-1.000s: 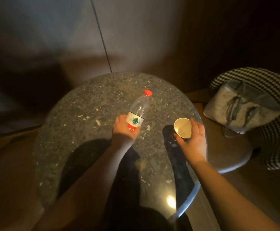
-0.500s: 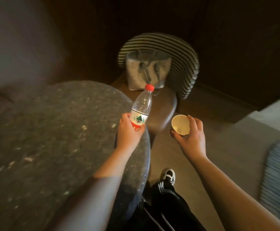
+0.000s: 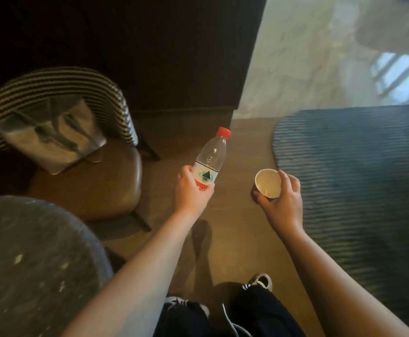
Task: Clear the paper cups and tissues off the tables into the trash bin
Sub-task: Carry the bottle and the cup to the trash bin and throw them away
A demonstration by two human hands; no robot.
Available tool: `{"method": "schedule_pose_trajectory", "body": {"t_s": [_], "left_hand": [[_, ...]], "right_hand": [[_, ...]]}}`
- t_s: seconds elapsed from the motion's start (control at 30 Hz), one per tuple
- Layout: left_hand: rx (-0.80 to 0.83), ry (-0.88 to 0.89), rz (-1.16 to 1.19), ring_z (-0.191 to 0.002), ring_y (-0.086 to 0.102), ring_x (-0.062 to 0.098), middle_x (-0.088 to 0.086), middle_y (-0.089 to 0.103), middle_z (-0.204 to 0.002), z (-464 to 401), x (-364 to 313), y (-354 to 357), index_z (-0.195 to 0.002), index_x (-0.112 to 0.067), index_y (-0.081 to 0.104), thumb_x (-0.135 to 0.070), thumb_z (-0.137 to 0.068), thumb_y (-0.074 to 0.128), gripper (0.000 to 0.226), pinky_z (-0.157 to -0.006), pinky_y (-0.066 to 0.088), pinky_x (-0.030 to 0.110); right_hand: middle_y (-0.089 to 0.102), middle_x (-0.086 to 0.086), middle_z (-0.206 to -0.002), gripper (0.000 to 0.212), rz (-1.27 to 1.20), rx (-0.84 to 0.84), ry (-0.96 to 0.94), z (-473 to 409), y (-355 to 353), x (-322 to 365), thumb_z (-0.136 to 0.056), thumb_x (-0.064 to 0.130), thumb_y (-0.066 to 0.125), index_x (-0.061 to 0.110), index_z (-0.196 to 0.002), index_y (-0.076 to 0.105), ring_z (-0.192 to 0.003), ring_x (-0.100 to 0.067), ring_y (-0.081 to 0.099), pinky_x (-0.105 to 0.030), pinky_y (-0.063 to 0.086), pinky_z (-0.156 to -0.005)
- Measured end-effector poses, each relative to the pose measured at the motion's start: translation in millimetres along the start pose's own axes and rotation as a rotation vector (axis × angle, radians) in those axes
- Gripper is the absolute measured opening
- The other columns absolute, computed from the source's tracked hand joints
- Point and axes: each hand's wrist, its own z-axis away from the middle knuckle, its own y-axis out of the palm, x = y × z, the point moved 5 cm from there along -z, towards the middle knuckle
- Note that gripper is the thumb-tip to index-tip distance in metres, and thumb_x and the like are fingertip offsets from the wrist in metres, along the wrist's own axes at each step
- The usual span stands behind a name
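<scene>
Over open floor between surface edge and rug, left hand grips bottle, right hand paper cup.

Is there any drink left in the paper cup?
Empty: the paper cup in the right hand tips toward the camera, showing a bare, dry-looking inside.

Dim room, brown floor. A striped-back chair with a brown seat carries a grey bag. Speckled round tabletop lower left, dark wall panel behind, blue ribbed rug right, pale marble beyond.
</scene>
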Motion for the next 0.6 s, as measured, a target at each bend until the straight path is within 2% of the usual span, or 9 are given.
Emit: {"method": "schedule_pose_trajectory", "body": {"t_s": [0.1, 0.27, 0.4, 0.53, 0.6], "left_hand": [[0.091, 0.04, -0.015, -0.101, 0.056, 0.025, 0.007, 0.05, -0.115, -0.3, -41.1, 58.5, -0.117, -0.013, 0.042, -0.03, -0.073, 0.078, 0.059, -0.079, 0.056, 0.042], [0.226, 0.104, 0.012, -0.1, 0.056, 0.027, 0.007, 0.05, -0.114, 8.4, -122.5, 165.9, -0.116, -0.015, 0.042, -0.03, -0.072, 0.078, 0.059, -0.082, 0.054, 0.044], [0.317, 0.175, 0.037, -0.098, 0.054, 0.024, 0.006, 0.049, -0.114, 21.0, -189.5, 249.9, -0.117, -0.013, 0.043, -0.029, -0.073, 0.078, 0.059, -0.083, 0.052, 0.043], [0.41, 0.236, 0.039, -0.094, 0.051, 0.018, 0.003, 0.047, -0.111, 32.3, -243.6, 318.9, -0.117, -0.013, 0.042, -0.028, -0.073, 0.079, 0.059, -0.078, 0.051, 0.037], [0.443, 0.264, 0.035, -0.091, 0.051, 0.014, 0.0, 0.046, -0.108, 31.5, -265.4, 345.9, -0.115, -0.015, 0.043, -0.028, -0.072, 0.079, 0.057, -0.069, 0.049, 0.027]], "right_hand": [[0.037, -0.003, -0.139, 0.085, 0.029, -0.065, 0.086, -14.8, -39.3, -47.3, -0.073, 0.039, 0.077, 0.018, -0.142, 0.032, -0.119, -0.022, 0.045, -0.031, 0.041, -0.093], [0.036, -0.002, -0.138, 0.084, 0.09, -0.138, 0.183, -45.0, -112.6, -139.3, -0.074, 0.04, 0.076, 0.017, -0.142, 0.031, -0.119, -0.021, 0.046, -0.039, 0.048, -0.097], [0.036, -0.002, -0.138, 0.085, 0.114, -0.178, 0.263, -69.0, -167.7, -211.2, -0.074, 0.039, 0.076, 0.016, -0.142, 0.031, -0.119, -0.02, 0.047, -0.037, 0.048, -0.097], [0.037, -0.002, -0.137, 0.084, 0.081, -0.232, 0.326, -90.8, -213.7, -264.3, -0.075, 0.037, 0.076, 0.014, -0.143, 0.032, -0.12, -0.019, 0.046, -0.035, 0.046, -0.099], [0.037, -0.002, -0.137, 0.083, 0.054, -0.261, 0.353, -102.0, -232.8, -285.2, -0.076, 0.036, 0.075, 0.013, -0.143, 0.032, -0.121, -0.018, 0.045, -0.035, 0.045, -0.101]]}}
